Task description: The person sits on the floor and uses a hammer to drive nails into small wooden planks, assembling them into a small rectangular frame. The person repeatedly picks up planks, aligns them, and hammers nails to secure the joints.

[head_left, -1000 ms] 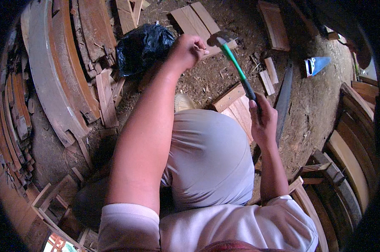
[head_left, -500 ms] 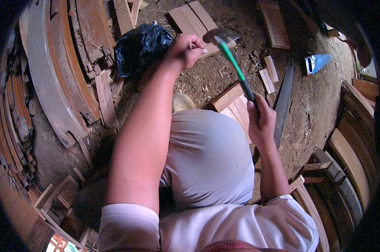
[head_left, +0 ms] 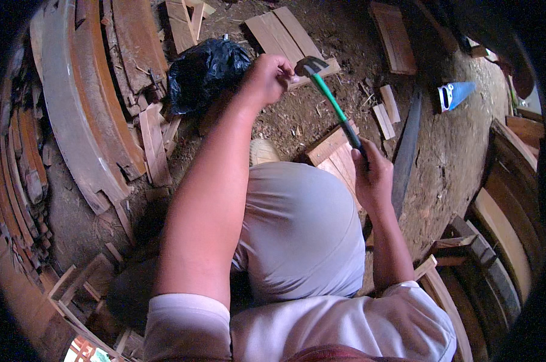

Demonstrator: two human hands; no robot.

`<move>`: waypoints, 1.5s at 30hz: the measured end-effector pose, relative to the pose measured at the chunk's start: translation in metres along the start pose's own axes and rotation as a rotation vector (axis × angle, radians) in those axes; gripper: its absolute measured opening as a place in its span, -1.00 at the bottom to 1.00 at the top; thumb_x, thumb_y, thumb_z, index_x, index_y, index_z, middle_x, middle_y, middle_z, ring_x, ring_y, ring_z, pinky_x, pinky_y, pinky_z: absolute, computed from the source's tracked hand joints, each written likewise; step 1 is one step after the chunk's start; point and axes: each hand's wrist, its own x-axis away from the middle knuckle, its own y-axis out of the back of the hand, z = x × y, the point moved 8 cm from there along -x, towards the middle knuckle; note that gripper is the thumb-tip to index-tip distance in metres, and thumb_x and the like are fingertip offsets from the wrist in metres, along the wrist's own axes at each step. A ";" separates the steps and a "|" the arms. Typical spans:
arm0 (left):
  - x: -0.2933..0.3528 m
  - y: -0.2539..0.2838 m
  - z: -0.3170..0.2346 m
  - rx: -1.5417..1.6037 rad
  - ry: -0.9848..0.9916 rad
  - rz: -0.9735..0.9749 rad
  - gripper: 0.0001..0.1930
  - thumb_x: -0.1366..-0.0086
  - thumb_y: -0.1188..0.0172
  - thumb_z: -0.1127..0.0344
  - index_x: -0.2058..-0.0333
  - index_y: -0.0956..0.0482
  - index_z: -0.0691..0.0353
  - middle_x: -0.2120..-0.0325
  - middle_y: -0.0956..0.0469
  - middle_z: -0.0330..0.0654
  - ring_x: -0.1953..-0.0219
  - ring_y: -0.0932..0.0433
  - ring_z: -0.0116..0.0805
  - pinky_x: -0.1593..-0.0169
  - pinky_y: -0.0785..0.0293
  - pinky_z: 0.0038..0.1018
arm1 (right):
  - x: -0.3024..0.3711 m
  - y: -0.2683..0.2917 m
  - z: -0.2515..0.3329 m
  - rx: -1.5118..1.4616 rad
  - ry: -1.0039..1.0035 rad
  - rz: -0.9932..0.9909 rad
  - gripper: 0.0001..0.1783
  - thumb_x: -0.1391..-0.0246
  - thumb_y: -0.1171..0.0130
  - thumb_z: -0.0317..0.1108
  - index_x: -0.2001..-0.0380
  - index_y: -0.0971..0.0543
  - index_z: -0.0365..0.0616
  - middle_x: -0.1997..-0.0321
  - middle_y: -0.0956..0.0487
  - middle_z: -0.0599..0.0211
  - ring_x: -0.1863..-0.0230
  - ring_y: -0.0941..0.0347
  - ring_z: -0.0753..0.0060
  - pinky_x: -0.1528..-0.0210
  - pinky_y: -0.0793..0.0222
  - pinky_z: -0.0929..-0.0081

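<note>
My right hand (head_left: 373, 172) is wrapped round the dark grip of a claw hammer (head_left: 329, 95) with a green shaft. The hammer's metal head is up at the far end, close beside the fingertips of my left hand (head_left: 269, 78). Those left fingers are pinched together, and whatever they hold is too small to make out. Behind the hammer head lie flat wooden boards (head_left: 280, 31) side by side on the dirt floor. A wooden block (head_left: 327, 146) and a paler board sit beyond my bent knee, partly hidden by it and by my right hand.
A black plastic bag (head_left: 206, 72) lies left of my left hand. Long planks (head_left: 74, 102) are stacked at the left. To the right are a long dark saw blade (head_left: 409, 148), a blue handsaw (head_left: 456, 96) and small wood offcuts (head_left: 383, 120). Wooden frames (head_left: 490, 259) stand at the lower right.
The hammer head, blurred before, now shows sharply and sits slightly lower, nearer my left fingertips. My left hand has shifted slightly down and keeps its pinch.
</note>
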 end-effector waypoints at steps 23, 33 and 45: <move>0.000 0.000 0.028 0.172 0.290 0.016 -0.81 -0.10 -0.46 0.31 0.42 -0.65 0.29 0.38 -0.69 -0.16 0.36 -0.61 -0.44 0.24 -0.54 -0.45 | 0.001 -0.001 0.002 0.005 0.042 0.002 -0.75 -0.26 -0.24 -0.38 0.04 -0.55 -0.23 0.46 -0.58 -0.03 0.48 -0.56 0.00 0.39 -0.43 0.24; -0.002 -0.001 0.027 0.113 0.119 0.041 -0.90 -0.09 -0.28 0.66 0.43 -0.65 0.32 0.32 -0.70 -0.12 0.29 -0.64 -0.44 0.16 -0.58 -0.48 | -0.001 -0.008 -0.002 0.024 0.033 0.029 -0.76 -0.28 -0.23 -0.34 0.05 -0.57 -0.20 0.57 -0.49 0.03 0.55 -0.51 0.09 0.43 -0.39 0.28; 0.004 0.005 -0.002 -0.172 0.186 0.024 -0.84 -0.12 -0.46 0.41 0.35 -0.68 0.30 0.35 -0.71 -0.16 0.27 -0.68 -0.38 0.13 -0.61 -0.40 | 0.046 -0.007 -0.064 -0.564 -0.305 -0.124 -0.74 -0.42 -0.08 -0.25 0.05 -0.53 -0.25 0.55 -0.36 0.60 0.53 -0.21 0.76 0.50 -0.10 0.65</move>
